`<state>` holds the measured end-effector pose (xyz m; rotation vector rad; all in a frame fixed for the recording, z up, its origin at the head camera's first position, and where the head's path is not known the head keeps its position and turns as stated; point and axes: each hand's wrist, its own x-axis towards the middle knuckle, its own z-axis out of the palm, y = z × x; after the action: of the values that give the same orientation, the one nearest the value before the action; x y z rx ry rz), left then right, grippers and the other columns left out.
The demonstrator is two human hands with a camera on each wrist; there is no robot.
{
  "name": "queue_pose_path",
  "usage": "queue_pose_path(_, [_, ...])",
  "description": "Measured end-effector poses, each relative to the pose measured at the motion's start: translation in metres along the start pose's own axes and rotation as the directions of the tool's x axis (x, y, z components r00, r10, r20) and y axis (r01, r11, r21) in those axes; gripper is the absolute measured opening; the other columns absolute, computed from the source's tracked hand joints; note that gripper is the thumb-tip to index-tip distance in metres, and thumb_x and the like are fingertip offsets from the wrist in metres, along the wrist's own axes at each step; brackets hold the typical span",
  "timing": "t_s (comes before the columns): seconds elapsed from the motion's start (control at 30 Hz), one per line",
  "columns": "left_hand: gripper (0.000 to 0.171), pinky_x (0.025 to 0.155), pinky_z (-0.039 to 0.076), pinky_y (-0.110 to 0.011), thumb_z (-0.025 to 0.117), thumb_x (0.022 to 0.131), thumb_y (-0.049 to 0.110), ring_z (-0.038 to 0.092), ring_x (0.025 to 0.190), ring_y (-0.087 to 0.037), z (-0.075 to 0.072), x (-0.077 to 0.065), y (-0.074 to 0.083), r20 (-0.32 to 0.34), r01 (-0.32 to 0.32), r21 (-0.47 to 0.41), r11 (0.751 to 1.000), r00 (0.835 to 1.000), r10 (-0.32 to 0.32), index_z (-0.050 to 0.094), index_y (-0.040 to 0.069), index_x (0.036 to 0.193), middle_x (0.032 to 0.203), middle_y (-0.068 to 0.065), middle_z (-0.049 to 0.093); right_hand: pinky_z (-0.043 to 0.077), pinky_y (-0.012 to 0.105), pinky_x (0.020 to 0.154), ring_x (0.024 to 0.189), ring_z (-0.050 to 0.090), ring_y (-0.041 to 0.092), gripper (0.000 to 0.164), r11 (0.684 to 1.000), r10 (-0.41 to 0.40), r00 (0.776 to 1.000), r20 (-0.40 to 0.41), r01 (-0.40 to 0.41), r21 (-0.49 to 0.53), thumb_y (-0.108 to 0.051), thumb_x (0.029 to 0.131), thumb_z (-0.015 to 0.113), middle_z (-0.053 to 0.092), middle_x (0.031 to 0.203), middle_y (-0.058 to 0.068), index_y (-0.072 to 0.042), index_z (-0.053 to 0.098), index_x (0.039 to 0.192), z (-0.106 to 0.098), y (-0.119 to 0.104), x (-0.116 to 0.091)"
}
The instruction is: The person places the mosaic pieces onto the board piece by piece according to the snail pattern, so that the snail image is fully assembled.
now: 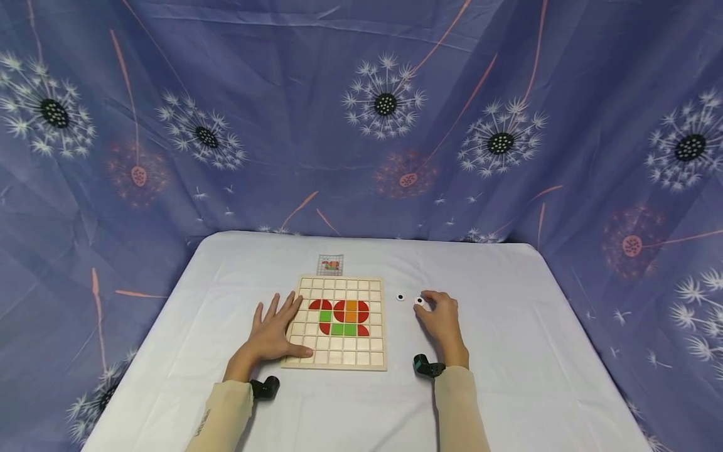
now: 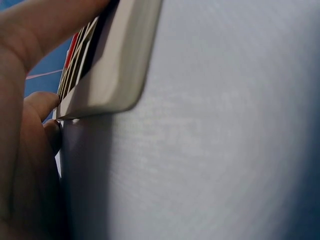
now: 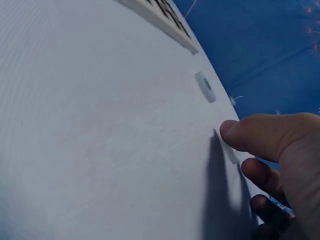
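A pale wooden grid board (image 1: 333, 359) lies on the table, with red, green and orange pieces in its middle cells. My left hand (image 1: 270, 334) rests with fingers spread over its left edge, the thumb lying on the lower left cells. In the left wrist view, a rounded corner of the board (image 2: 125, 85) shows beside that hand. Right of the board, my right hand (image 1: 442, 319) pinches a round white eye disc (image 1: 419, 301) with a black dot, thumb and index finger at its rim. The disc is close over the cloth. A second white eye disc (image 1: 400, 297) lies just left of it.
Behind the board is a small clear gridded card (image 1: 330, 265) printed with a coloured picture. White cloth (image 1: 508, 351) covers the table. A blue curtain with dandelion prints (image 1: 316, 125) hangs behind and at both sides.
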<state>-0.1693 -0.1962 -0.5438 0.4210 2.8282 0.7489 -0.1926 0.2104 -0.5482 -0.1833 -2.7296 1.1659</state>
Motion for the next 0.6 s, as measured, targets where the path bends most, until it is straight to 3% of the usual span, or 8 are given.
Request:
queue_pose_path(0.3, [0.136, 0.122, -0.010, -0.069, 0.086, 0.061, 0.071, 0.001, 0.158, -0.047, 0.000, -0.001, 0.000, -0.002, -0.003, -0.004, 1.000, 1.000, 0.003, 0.022, 0.013, 0.165, 0.173, -0.014, 0.014, 0.043, 0.056, 0.102, 0.115, 0.055, 0.042, 0.031, 0.999, -0.009, 1.000, 0.000, 0.009, -0.050, -0.016, 0.091, 0.075, 0.070, 0.111, 0.020, 0.001, 0.074, 0.117, 0.004, 0.003, 0.001])
queue_pose_path(0.6, [0.135, 0.122, -0.009, -0.069, 0.086, 0.060, 0.071, 0.001, 0.159, -0.047, 0.000, -0.001, 0.000, -0.003, -0.002, -0.009, 1.000, 1.000, 0.002, 0.023, 0.014, 0.165, 0.173, -0.014, 0.015, 0.048, 0.052, 0.099, 0.105, 0.062, 0.036, 0.030, 0.997, -0.042, 0.999, -0.009, 0.043, 0.059, -0.014, 0.090, 0.076, 0.069, 0.106, 0.017, 0.001, 0.074, 0.116, 0.006, -0.017, 0.004])
